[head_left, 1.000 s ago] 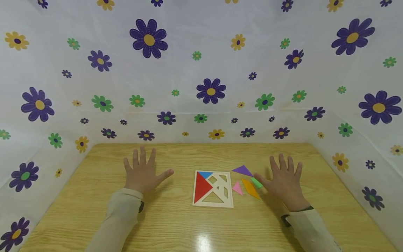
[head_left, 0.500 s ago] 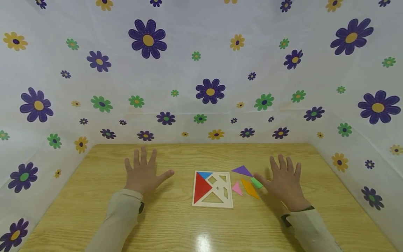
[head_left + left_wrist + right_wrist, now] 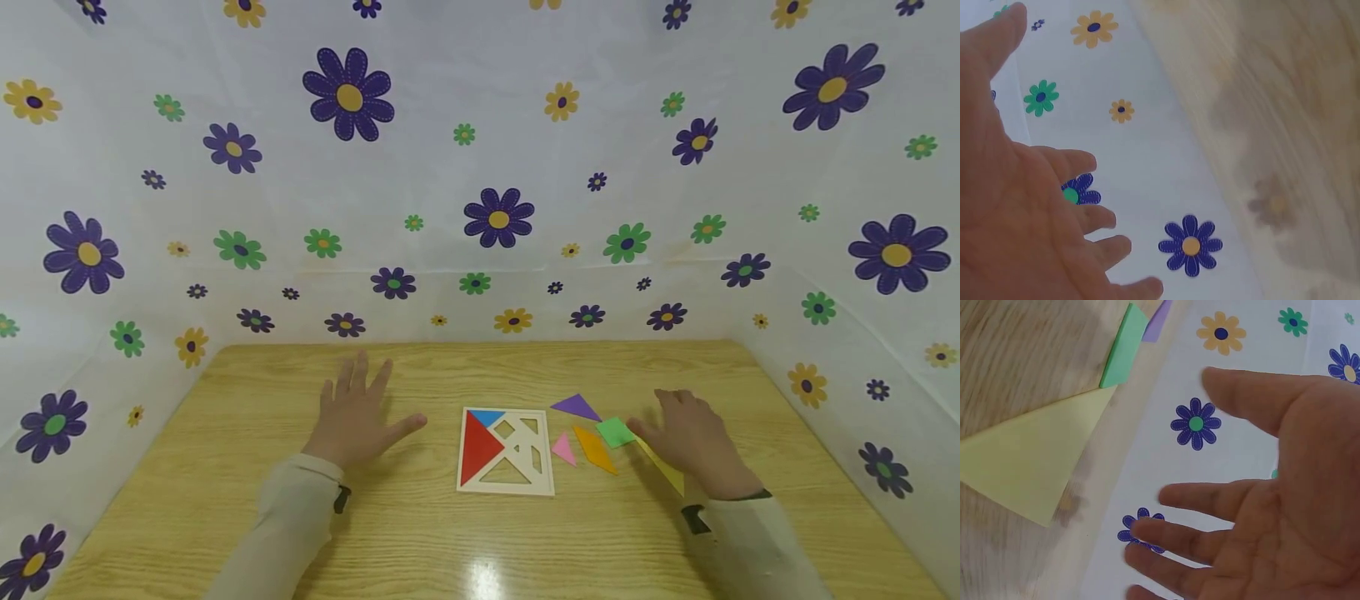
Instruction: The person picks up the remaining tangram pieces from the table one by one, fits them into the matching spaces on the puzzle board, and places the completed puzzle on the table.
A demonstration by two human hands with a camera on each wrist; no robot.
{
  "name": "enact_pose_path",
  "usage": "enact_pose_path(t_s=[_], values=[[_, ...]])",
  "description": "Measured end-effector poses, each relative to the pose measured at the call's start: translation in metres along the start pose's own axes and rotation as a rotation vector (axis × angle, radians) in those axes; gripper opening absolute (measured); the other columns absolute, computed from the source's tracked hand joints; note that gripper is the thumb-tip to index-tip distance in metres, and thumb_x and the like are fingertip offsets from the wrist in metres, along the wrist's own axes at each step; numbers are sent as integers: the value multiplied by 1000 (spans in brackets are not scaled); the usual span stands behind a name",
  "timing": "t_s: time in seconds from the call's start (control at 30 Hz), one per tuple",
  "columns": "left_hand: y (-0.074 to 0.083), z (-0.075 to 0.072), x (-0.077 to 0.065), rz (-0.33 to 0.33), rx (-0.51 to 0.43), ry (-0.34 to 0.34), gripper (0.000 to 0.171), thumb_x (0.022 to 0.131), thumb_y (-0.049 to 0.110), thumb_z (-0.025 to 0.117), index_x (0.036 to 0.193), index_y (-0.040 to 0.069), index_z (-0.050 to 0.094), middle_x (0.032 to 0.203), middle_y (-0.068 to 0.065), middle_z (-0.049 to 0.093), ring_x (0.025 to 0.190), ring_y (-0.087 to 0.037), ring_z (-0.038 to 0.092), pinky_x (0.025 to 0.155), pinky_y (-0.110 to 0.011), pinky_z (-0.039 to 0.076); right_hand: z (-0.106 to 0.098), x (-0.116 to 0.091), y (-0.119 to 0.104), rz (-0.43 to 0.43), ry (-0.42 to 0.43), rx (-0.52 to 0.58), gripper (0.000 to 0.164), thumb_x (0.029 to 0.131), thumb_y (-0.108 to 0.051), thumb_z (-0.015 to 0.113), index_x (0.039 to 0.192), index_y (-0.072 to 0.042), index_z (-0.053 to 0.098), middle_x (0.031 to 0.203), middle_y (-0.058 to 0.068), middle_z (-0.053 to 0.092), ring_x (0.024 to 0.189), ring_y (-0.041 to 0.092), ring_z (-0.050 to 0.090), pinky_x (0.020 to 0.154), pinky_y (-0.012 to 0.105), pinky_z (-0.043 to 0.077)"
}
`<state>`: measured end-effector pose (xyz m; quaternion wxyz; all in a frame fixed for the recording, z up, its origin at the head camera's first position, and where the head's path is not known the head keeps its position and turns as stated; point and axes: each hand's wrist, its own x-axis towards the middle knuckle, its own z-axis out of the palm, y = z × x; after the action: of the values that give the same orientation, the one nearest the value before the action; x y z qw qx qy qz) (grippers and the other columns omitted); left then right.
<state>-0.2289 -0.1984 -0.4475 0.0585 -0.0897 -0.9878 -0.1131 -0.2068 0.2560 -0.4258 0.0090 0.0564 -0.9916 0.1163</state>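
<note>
A white tangram tray (image 3: 506, 491) lies mid-table in the head view, holding a red triangle (image 3: 477, 450) and a blue triangle (image 3: 487, 418). Loose pieces lie to its right: a purple triangle (image 3: 577, 407), a pink triangle (image 3: 565, 450), an orange parallelogram (image 3: 596, 451), a green square (image 3: 616, 432) and a yellow triangle (image 3: 1035, 450). My right hand (image 3: 693, 442) hovers over the yellow triangle, partly hiding it, with its thumb near the green square. Its fingers are loosely extended and hold nothing. My left hand (image 3: 356, 429) is spread left of the tray, holding nothing.
The wood-grain table (image 3: 420, 542) is bounded at the back and both sides by a white flower-print cloth (image 3: 420, 175). Both forearms reach in from the front edge in light sleeves (image 3: 288, 517).
My right hand has shifted right and its fingers have bent forward, uncovering more of the green square and part of the yellow triangle. My left hand has drifted slightly right.
</note>
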Motion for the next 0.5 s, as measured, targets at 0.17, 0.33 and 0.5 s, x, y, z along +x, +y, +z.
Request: enact_pose_path(t_s=[0.17, 0.33, 0.5], values=[[8, 4, -1, 116, -42, -2, 104, 72, 87, 38, 152, 22, 25, 158, -17, 8, 142, -42, 10, 109, -66, 14, -7, -4, 3, 49, -145, 13, 66, 84, -41, 65, 116, 15, 53, 110, 37, 50, 93, 49, 51, 78, 57, 48], [22, 7, -6, 233, -106, -103, 93, 75, 78, 52, 150, 29, 29, 159, -7, 11, 145, -33, 11, 111, -59, 20, -10, -6, 4, 76, -216, 12, 54, 77, -38, 71, 96, 11, 57, 91, 24, 52, 73, 29, 47, 61, 40, 44], [40, 10, -13, 338, -188, -278, 95, 72, 73, 61, 151, 34, 24, 160, 0, 9, 145, -27, 12, 109, -59, 26, -8, -7, 6, 118, -263, 35, 49, 77, -35, 69, 95, 8, 56, 89, 21, 49, 70, 26, 44, 58, 34, 40]])
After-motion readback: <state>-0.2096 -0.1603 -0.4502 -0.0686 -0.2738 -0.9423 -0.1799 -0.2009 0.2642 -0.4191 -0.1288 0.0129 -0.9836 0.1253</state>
